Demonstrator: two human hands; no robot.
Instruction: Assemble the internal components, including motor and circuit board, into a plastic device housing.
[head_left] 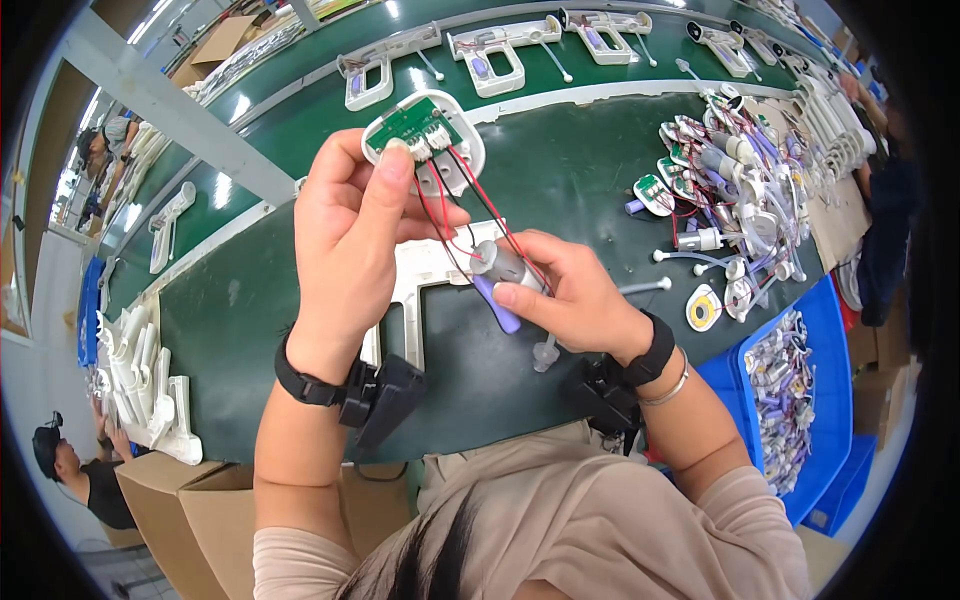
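My left hand [352, 215] is closed on a white rounded plastic cover [470, 140] with a green circuit board [415, 124] inside it. The thumb presses near white plugs on the board's lower edge. Red and black wires run down from the board to a small cylindrical motor [503, 264] with a grey and white body. My right hand [575, 300] grips that motor between thumb and fingers. A purple battery-like piece [496, 303] hangs beside it, and a clear tube end [545, 352] shows below. Beneath both hands a white gun-shaped shell half [408, 290] lies on the green bench.
On the right, a heap of wired assemblies [735, 170] lies beside stacked white shells [830, 120]. A blue bin [835, 370] of similar parts stands at the lower right. More shells [150, 385] pile up at the left edge, above cardboard boxes [190, 500]. Gun-shaped units [490, 60] line the conveyor beyond.
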